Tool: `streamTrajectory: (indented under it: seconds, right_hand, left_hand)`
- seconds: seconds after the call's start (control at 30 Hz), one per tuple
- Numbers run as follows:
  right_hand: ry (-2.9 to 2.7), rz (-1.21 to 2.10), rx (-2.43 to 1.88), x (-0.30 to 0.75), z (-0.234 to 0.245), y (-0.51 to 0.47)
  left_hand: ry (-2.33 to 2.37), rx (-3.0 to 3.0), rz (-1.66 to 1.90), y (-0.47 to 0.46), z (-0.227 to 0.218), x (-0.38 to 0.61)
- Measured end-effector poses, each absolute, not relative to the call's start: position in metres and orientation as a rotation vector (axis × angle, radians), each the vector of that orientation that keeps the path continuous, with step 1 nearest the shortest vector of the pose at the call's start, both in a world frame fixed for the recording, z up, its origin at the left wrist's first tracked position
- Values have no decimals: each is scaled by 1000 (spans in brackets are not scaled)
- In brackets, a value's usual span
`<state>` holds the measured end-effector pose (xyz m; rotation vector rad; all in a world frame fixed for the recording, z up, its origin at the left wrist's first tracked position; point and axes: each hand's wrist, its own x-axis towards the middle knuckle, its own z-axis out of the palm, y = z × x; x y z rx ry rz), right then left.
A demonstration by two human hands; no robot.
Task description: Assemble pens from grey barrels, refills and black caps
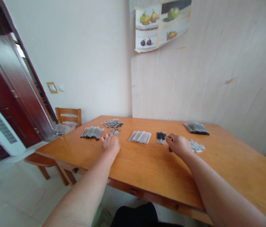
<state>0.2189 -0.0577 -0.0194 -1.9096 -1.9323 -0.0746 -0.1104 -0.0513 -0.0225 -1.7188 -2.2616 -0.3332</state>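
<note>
While left hand [110, 143] splays loosely by pens [116, 132], right hand [179, 145] curls beside dark pieces [161, 136]. Whether the right grips anything, I cannot tell.

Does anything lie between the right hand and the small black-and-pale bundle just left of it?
Nothing visible does: the fingertips of the right hand are at the right edge of the bundle, though contact is too blurred to tell. The white pieces lie on the hand's other side, off that path.

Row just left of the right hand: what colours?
The row is black above, whitish below; head view.
</note>
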Motion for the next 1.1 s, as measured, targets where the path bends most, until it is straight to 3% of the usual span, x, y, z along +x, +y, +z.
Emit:
streamTrajectory:
  seconds: [0.4, 0.87, 1.0, 1.1]
  right_hand:
    - [-1929, -55, -1899, 216, -16, -59]
    - [-1908, -54, -1882, 216, -13, -61]
    - [-1846, -63, -1869, 217, -11, -61]
    - [-1816, -43, -1822, 214, -11, -61]
  left_hand:
    - [-2190, -1851, -430, -49, -26, -110]
    - [-2478, -1766, -386, -36, -22, -93]
    - [-2405, -1792, -600, -36, -20, -95]
    - [-2309, -1875, -954, -32, -16, -84]
